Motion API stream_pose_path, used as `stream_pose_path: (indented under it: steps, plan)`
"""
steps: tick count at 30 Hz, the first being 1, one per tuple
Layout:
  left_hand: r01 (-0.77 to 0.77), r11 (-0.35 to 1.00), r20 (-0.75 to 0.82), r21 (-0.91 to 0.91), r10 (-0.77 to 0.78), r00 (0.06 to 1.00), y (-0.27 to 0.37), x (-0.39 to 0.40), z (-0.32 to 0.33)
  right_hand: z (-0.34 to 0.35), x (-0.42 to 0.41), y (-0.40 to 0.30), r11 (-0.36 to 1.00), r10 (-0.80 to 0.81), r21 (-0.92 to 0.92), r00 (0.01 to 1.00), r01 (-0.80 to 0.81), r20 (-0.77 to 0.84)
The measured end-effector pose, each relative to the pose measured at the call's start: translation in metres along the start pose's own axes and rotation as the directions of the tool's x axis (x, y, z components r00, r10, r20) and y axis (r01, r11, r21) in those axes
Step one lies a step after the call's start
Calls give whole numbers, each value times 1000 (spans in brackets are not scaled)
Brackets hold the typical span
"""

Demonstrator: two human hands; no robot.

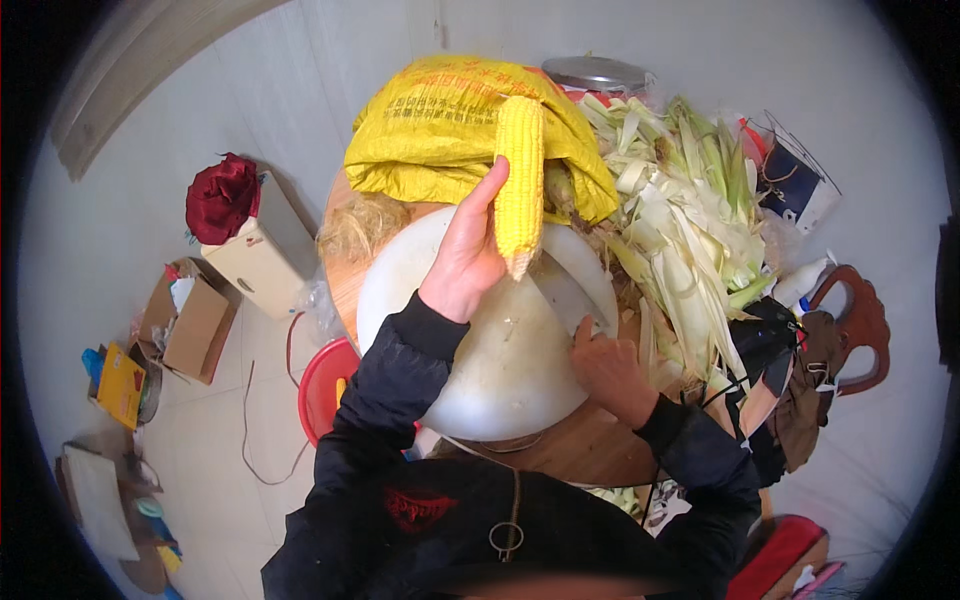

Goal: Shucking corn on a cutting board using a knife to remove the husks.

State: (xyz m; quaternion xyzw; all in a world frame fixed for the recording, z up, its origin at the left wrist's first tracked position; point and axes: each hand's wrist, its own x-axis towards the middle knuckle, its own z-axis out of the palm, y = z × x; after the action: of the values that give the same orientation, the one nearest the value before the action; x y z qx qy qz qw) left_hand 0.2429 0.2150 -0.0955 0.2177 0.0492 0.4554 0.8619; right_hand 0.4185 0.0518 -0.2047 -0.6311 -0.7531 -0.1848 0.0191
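Note:
My left hand (pixel 471 255) holds a husked ear of yellow corn (pixel 519 176), tip toward me, above a round white cutting board (pixel 480 375). The thumb lies along the ear's left side; the other fingers are hidden behind it. At the board's right side, my right hand (pixel 613 371) is curled round a knife (pixel 566 289). Its index finger reaches onto the grey blade, which points away from me over the board. The handle is hidden by the hand. Behind the ear, a yellow woven sack (pixel 442 127) bearing writing lies on the round wooden table (pixel 570 454).
Corn husks (pixel 675 247) are heaped right of the board, corn silk (pixel 364 225) at its left. A red basin (pixel 326 382) stands below the table's left edge. Further left are a cream cabinet (pixel 262 247) and a cardboard box (pixel 196 326). A metal lid (pixel 596 73) lies behind the sack.

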Motion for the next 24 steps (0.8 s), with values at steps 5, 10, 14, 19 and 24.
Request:
stream_pose_path:
  steps: [5,10,14,19,24]
  plan:
    - [-35,983,55,181,25,998,4,-13,15,5,14,35,991,69,112,998,-70,15]
    - [-28,702,-101,712,141,985,-17,-76,-31,-22,2,56,728,233,637,965,-254,119]
    - [63,799,-231,598,96,968,-14,-125,-59,-20,-6,43,383,287,842,916,-379,281]
    - [123,708,-333,695,166,928,0,-169,-68,-28,-3,22,297,230,879,922,-372,312]
    - [23,421,-177,907,331,927,2,-192,-78,-35,4,3,349,177,903,964,-251,199]
